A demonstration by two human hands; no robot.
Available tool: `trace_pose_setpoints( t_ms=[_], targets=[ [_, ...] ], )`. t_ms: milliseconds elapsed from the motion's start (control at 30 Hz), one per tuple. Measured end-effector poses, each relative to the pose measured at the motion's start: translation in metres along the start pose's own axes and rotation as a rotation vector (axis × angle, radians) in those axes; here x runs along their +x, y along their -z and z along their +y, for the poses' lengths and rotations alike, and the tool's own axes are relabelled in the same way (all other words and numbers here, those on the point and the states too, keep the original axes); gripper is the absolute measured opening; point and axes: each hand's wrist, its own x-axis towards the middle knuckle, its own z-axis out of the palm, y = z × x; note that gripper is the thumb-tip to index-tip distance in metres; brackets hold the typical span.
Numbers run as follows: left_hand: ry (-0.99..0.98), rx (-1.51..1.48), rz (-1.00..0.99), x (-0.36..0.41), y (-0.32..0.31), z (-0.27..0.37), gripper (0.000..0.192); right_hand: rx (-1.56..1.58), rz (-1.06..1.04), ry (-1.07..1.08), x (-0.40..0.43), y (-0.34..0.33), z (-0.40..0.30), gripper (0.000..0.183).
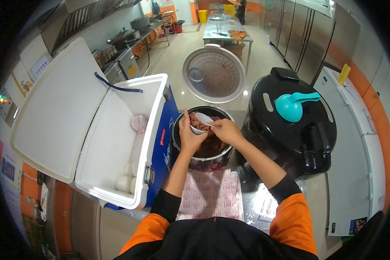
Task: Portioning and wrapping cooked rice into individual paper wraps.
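Note:
Over an open rice cooker [229, 117] of reddish-brown rice [214, 146], my left hand [191, 138] holds a small white bowl [196, 130] with rice in it. My right hand [227, 132] grips a white rice paddle or scoop [203, 118], its head at the rice in the bowl. The cooker's lid [214, 76] stands raised behind. In front of the cooker lies a stack of printed wrapping paper [209, 195]. An open blue-and-white cooler box [159, 130] on the left contains a paper-wrapped ball [138, 123] and several round white items [125, 182].
At right stands a large black cooker [263, 136] with a turquoise scoop [289, 107] on its closed lid. A white chest freezer [347, 156] is farther right. Beyond, a steel table [211, 31] bears an orange cloth [238, 34]; a person [241, 13] stands near its far end.

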Motion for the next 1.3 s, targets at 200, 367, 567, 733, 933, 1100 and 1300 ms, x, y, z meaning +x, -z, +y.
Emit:
trace_pose_setpoints(
  t_ms=[200,367,567,733,933,1100,1300],
  targets=[
    [0.035,0.009,-0.098,-0.002,0.002,0.0,0.106,-0.08,-0.005,-0.122,0.011,0.022,-0.01,0.024],
    [0.017,-0.032,-0.074,0.0,0.003,0.001,0.106,-0.072,0.024,0.0,0.005,0.011,-0.006,0.025],
    [0.022,-0.023,-0.102,-0.002,0.004,0.008,0.107,-0.064,0.02,-0.098,0.019,0.015,0.011,0.025],
    [0.014,-0.022,-0.123,-0.003,0.006,0.001,0.109,-0.073,0.013,-0.058,0.018,0.01,0.002,0.026],
    [-0.024,-0.018,-0.126,-0.004,0.006,0.003,0.109,-0.153,0.009,-0.064,0.018,0.01,-0.002,0.025],
    [-0.06,0.006,-0.08,-0.001,0.009,0.005,0.11,0.096,0.054,-0.107,0.023,0.011,0.02,0.023],
    [-0.041,-0.023,-0.076,-0.002,0.007,0.005,0.111,-0.046,0.129,-0.094,0.007,0.011,0.019,0.022]
  ],
)
